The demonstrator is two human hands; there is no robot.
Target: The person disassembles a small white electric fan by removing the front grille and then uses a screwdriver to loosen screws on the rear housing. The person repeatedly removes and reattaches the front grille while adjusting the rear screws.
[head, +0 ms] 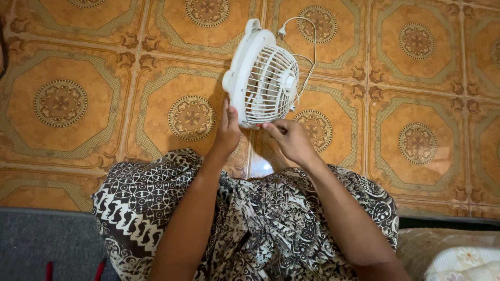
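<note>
Overhead, looking down at a small white electric fan held up over a patterned tile floor, just ahead of the knees. Gripped at its lower rim by the left hand, fingers wrapped shut around the round housing, thumb side toward the grille. Pinched at the bottom edge of the wire guard by the right hand, fingertips closed on the plastic just beside the left hand. Tilted on its side, front grille facing right and slightly down, carrying handle pointing to the top of the view. Trailing from behind the fan, a thin white power cord, looping up and ending in a plug near the handle. Draped across the lap below both forearms, a black-and-white batik cloth with dense floral and geometric motifs. Laid in orange and tan octagons with round medallions, the floor tiles spread across the whole upper view. Visible at lower left, a grey mat; at lower right, the corner of a pale floral cushion.
</note>
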